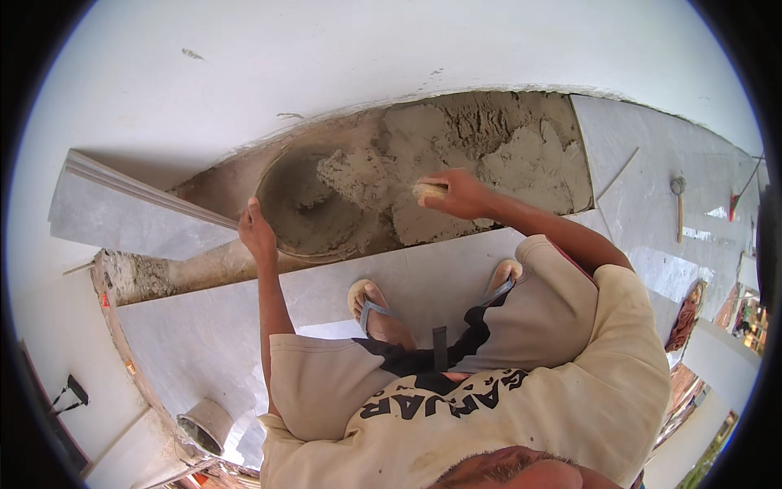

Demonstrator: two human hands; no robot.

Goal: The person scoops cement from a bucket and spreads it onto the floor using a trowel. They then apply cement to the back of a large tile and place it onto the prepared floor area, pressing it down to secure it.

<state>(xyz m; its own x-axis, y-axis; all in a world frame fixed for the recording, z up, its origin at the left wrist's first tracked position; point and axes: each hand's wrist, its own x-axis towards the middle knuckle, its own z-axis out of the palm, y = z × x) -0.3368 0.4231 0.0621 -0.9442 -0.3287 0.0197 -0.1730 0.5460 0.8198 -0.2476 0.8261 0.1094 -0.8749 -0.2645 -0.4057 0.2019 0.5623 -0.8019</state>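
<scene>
My left hand (257, 232) is closed on the left rim of a round mortar bucket (281, 167), which looks tilted with its mouth toward the right. Wet grey mortar coats the inside of it. A pale, rounded handle (429, 192) is in my right hand (458, 194), fingers wrapped round it; it looks like a trowel's. Its blade cannot be made out, perhaps under the lump of mortar (356, 175) at the bucket's mouth. Spread mortar (529, 155) covers the strip of floor to the right, between the wall and the tiles.
Large grey tiles (147, 213) lean at the left. My sandalled feet (379, 314) are on laid tiles (212, 322). A laid tile (619, 134) borders the mortar at the right, with a mallet (678, 208) beyond. A second bucket (206, 426) lies at lower left. The white wall (366, 53) runs along the far side.
</scene>
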